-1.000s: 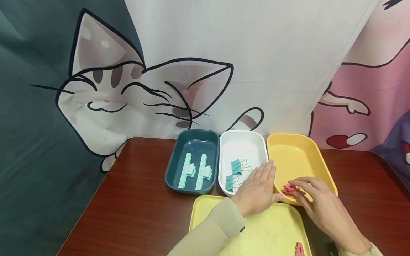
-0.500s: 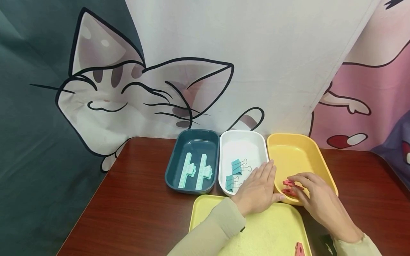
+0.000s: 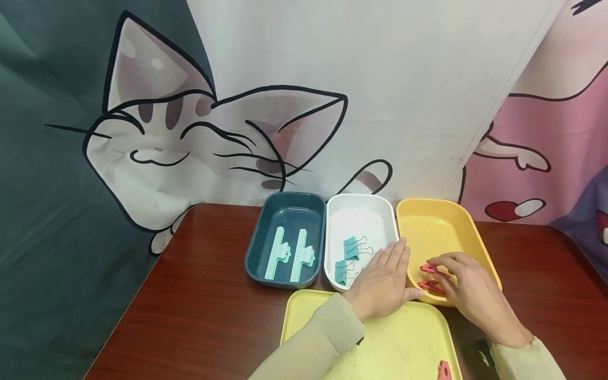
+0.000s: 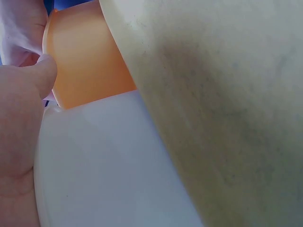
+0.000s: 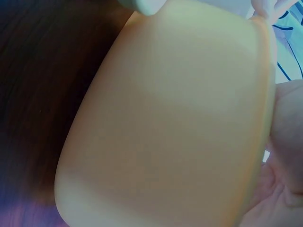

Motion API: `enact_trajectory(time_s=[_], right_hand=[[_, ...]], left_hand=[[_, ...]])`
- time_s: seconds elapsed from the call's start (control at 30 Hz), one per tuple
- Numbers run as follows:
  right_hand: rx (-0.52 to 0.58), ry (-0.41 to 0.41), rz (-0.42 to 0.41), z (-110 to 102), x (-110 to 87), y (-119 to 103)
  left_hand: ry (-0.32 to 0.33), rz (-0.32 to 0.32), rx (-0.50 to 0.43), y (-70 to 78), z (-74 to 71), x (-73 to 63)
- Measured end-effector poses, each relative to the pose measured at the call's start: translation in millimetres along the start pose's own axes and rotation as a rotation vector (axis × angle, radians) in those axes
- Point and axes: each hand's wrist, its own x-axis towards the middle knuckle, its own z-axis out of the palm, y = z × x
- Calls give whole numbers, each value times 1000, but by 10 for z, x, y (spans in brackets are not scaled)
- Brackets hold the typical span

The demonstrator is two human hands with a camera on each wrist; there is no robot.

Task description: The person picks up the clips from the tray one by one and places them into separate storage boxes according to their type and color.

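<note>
My right hand (image 3: 470, 285) reaches into the yellow bin (image 3: 439, 224) in the head view. Its thumb and fingers pinch a red clothespin (image 3: 428, 268) just above or on the bin floor; the fingers cover part of it. A second red clothespin (image 3: 431, 286) lies nearer the bin's front wall. My left hand (image 3: 380, 277) rests, fingers straight, over the near right side of the white bin (image 3: 361, 211), its thumb toward the yellow bin's rim. In the right wrist view the bin wall (image 5: 165, 118) hides the right fingertips.
Two teal binder clips (image 3: 351, 247) lie in the white bin. The dark teal bin (image 3: 299, 203) at left holds two mint ruler clips (image 3: 302, 256). A pale yellow tray (image 3: 394, 343) in front bears another red clothespin (image 3: 444, 370). A printed curtain (image 3: 285, 53) hangs behind the table.
My right hand has shifted slightly up in the head view with its clothespin, which now sits apart from and behind the other one. The left hand has stayed in place.
</note>
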Motion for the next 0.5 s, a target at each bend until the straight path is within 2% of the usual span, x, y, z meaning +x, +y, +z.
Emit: enact_trajectory(time_s=[0.5], right_hand=[[4,-111,73,11,65,63]], left_hand=[[0,-2,3,-2,-1,11]])
